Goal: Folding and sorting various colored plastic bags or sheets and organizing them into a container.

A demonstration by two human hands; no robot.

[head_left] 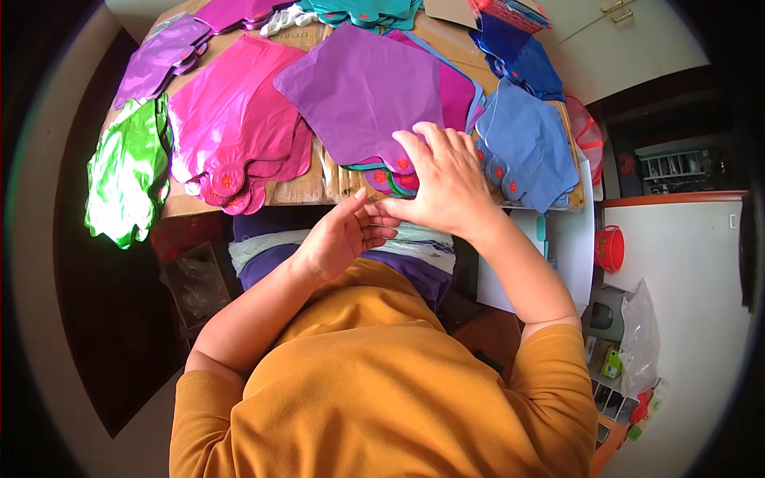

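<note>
My right hand (450, 187) reaches over the near right edge of a purple stack of flat foil pieces (358, 95), fingers spread and curved, with nothing visible in it. These look like uninflated foil balloons, and round tabs with red marks stick out at their near end. Just in front of the table edge, my left hand (339, 239) is half curled, thumb apart from the fingers, and appears to hold nothing. Its fingertips come close to my right thumb; whether they touch I cannot tell. Magenta and light blue pieces show beneath the purple one.
Pink foil pieces (235, 119) and green ones (127, 171) lie to the left, blue ones (530, 143) to the right. More purple, teal and dark blue piles line the far side of the cardboard-covered table (299, 191). A red basket (610, 248) hangs at right.
</note>
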